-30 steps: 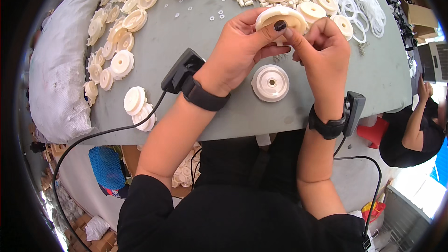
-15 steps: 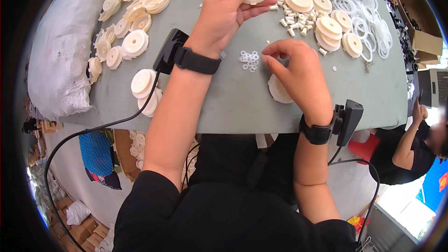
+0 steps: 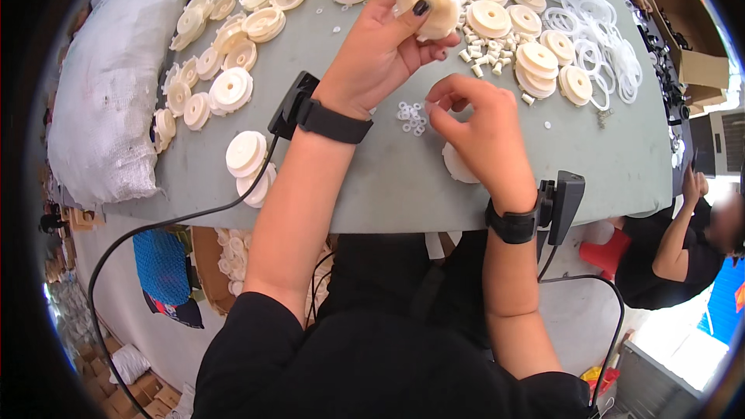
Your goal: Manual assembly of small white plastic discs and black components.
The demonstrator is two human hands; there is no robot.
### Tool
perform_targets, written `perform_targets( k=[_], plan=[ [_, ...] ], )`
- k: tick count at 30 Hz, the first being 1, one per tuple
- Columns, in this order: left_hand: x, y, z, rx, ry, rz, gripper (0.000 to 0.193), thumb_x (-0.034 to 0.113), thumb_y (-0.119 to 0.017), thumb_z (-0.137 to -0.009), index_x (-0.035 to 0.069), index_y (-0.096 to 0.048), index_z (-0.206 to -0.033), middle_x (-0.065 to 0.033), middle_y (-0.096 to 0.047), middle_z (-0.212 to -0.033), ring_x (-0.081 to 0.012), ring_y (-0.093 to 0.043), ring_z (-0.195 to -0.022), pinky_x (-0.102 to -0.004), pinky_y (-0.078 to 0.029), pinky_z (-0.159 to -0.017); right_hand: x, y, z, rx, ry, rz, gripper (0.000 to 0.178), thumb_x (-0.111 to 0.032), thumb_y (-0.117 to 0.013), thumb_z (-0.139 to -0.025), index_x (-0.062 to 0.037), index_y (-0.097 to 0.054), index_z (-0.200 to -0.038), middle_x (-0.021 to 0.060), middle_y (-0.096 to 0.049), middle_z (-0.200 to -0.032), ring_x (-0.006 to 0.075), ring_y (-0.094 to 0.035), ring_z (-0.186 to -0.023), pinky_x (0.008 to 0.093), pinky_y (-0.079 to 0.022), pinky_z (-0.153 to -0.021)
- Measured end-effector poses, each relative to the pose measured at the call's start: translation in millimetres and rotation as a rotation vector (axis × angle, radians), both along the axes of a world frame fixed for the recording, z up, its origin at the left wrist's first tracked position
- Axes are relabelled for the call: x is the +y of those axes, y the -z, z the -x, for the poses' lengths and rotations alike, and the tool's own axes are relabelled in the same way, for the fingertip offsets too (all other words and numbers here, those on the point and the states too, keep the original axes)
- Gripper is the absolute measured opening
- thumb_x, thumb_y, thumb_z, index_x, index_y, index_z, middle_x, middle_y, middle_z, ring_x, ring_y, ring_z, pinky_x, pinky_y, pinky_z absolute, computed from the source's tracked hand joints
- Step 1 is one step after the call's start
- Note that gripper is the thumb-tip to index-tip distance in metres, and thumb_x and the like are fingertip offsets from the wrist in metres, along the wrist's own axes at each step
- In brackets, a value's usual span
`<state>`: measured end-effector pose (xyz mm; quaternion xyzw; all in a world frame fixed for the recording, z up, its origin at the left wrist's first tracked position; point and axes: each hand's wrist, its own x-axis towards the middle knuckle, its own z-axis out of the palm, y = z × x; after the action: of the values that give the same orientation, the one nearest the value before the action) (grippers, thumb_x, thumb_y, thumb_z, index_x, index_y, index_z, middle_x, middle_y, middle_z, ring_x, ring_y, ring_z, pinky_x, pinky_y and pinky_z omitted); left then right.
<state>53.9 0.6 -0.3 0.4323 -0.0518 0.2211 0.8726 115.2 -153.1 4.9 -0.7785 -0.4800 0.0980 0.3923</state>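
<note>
Above the far middle of the table, my left hand (image 3: pixel 372 58) grips a cream plastic round disc (image 3: pixel 442 8) by its edge, thumb lying across its face. The disc is tilted. My right hand (image 3: pixel 489 128) hovers just right of a small pile of white ring washers (image 3: pixel 407 112). Its thumb and forefinger are bent toward each other in a pinch. Whether a washer sits between those tips is too small to tell. Partly hidden under that hand, another cream disc (image 3: pixel 456 164) lies on the grey table (image 3: pixel 380 186).
Small cream bushings (image 3: pixel 485 54) lie beyond my right hand, beside stacked discs (image 3: pixel 537 70) and clear plastic rings (image 3: pixel 613 54). More discs (image 3: pixel 231 89) spread over the left, by a white woven sack (image 3: pixel 109 93). Another person (image 3: pixel 683 240) sits at the right.
The disc in my left hand has come slightly nearer and to the right, and its face has turned. My right hand has shifted a little left, its fingertips closer together.
</note>
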Motion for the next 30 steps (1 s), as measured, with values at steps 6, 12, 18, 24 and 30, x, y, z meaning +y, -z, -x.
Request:
perform_targets(
  k=[6,12,18,24,30],
  plan=[
    [-12.5,-7.6,4.0,0.039,0.143,-0.017,0.042,0.009,-0.053,-0.087,0.018,-0.04,-0.126,-0.0142,-0.046,-0.123,-0.0195,-0.057,-0.065,-0.0244,-0.046,-0.05,-17.8,-16.7,-14.9,0.387,0.183,-0.43,0.009,-0.006,-0.067,-0.073,-0.0018,-0.065,-0.081,0.0012,-0.063,-0.07,0.0069,-0.056,-0.063,0.0211,-0.043,-0.059],
    [-25.5,-1.7,-0.7,-0.099,0.367,0.022,0.043,0.011,-0.059,-0.084,0.014,-0.041,-0.124,-0.0145,-0.045,-0.12,-0.0218,-0.062,-0.083,-0.0282,-0.057,-0.053,-22.4,-20.7,-8.9,0.517,0.078,-0.698,0.01,-0.009,-0.068,-0.075,-0.0037,-0.066,-0.083,0.001,-0.065,-0.073,0.0061,-0.057,-0.063,0.019,-0.043,-0.058],
    [-28.5,-2.8,-1.1,-0.055,0.417,0.008,0.041,0.017,-0.06,-0.084,0.017,-0.041,-0.12,-0.0131,-0.039,-0.116,-0.0214,-0.062,-0.077,-0.0261,-0.057,-0.052,-23.3,-17.1,-9.5,0.468,0.12,-0.714,0.009,-0.009,-0.068,-0.074,-0.0045,-0.067,-0.082,0.0019,-0.065,-0.074,0.0067,-0.056,-0.061,0.0201,-0.043,-0.054],
    [-31.1,-1.6,-2.0,-0.06,0.38,-0.011,0.041,0.014,-0.061,-0.084,0.016,-0.041,-0.12,-0.012,-0.038,-0.113,-0.0236,-0.063,-0.072,-0.0263,-0.057,-0.051,-24.9,-13.4,-13.9,0.425,0.082,-0.694,0.01,-0.007,-0.066,-0.075,-0.0043,-0.066,-0.084,0.003,-0.065,-0.076,0.0093,-0.056,-0.061,0.0217,-0.042,-0.053],
    [-26.6,-1.2,-2.7,-0.086,0.439,0.005,0.041,0.012,-0.06,-0.084,0.014,-0.042,-0.12,-0.0115,-0.038,-0.111,-0.0248,-0.062,-0.077,-0.0293,-0.058,-0.054,-22.5,-10.9,-14.2,0.344,0.04,-0.722,0.012,-0.003,-0.063,-0.076,-0.0026,-0.064,-0.088,0.0056,-0.063,-0.078,0.014,-0.057,-0.064,0.024,-0.043,-0.054]
  ],
)
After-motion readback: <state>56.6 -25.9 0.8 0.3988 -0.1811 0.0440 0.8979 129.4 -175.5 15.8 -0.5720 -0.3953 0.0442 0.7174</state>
